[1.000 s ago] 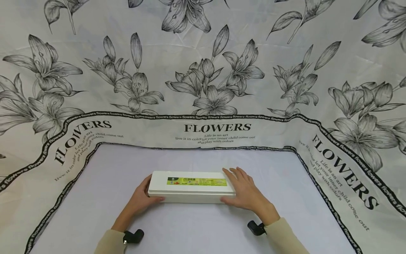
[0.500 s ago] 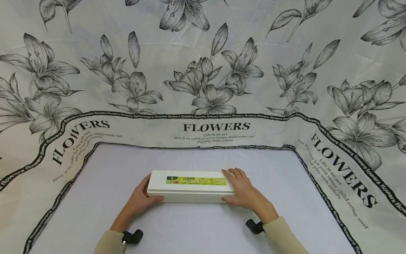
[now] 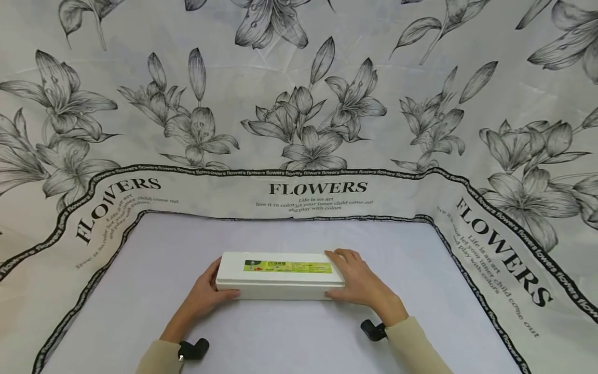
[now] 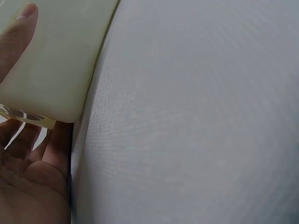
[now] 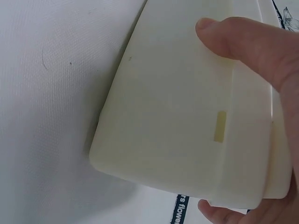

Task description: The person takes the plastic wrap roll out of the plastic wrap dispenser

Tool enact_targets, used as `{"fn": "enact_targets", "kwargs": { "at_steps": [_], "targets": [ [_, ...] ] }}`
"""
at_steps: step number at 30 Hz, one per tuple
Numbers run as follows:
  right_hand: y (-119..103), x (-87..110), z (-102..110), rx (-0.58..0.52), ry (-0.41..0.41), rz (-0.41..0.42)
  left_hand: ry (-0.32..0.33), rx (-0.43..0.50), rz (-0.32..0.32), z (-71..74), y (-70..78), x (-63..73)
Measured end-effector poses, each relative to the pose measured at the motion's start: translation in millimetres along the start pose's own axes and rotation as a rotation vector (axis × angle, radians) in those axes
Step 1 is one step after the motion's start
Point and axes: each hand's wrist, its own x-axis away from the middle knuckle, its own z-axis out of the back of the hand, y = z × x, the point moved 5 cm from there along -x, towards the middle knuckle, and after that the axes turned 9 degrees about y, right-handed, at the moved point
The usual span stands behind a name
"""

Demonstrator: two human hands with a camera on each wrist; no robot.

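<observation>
A long white cling film box (image 3: 275, 291) lies on the table with its lid (image 3: 289, 257) down. Along the lid runs a yellow-green label (image 3: 287, 266). My left hand (image 3: 205, 293) grips the left end, thumb (image 4: 18, 39) on the front wall and the other fingers round the end. At the opposite end my right hand (image 3: 362, 280) holds the box, its thumb (image 5: 229, 37) pressed against the front wall and its fingers over the far right corner. The far side of the box is hidden.
The table (image 3: 280, 337) has a white cover. Beyond it hangs a flower-printed cloth (image 3: 317, 187) with a black-edged border. A small black wrist camera (image 3: 193, 349) sits by the left sleeve, another black camera (image 3: 372, 330) by the right.
</observation>
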Motion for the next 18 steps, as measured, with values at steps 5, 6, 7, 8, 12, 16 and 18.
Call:
{"fn": "enact_targets", "kwargs": {
  "at_steps": [5, 6, 7, 8, 12, 16, 18],
  "targets": [
    [-0.3, -0.5, 0.7, -0.017, -0.009, -0.015, -0.012, 0.011, -0.005, -0.1, 0.1, -0.1],
    [-0.3, -0.8, 0.8, -0.017, -0.009, -0.015, -0.013, 0.013, -0.003, 0.0, 0.8, 0.2],
    [-0.2, -1.1, 0.8, -0.018, -0.01, -0.016, -0.018, 0.014, -0.006, 0.0, 1.3, 0.4],
    [0.0, -1.3, 0.5, -0.016, -0.013, -0.017, -0.019, 0.015, -0.007, -0.1, 1.9, 0.7],
    [1.0, -1.7, -0.6, -0.029, -0.028, -0.036, -0.022, 0.017, -0.016, -0.5, 2.7, 1.3],
    [1.3, -2.0, -1.3, -0.034, -0.054, -0.056, -0.025, 0.026, -0.02, -0.3, 3.7, 1.6],
    [1.8, -2.7, -1.1, -0.028, -0.062, -0.059, -0.028, 0.024, -0.021, -0.2, 4.6, 1.9]
  ]
}}
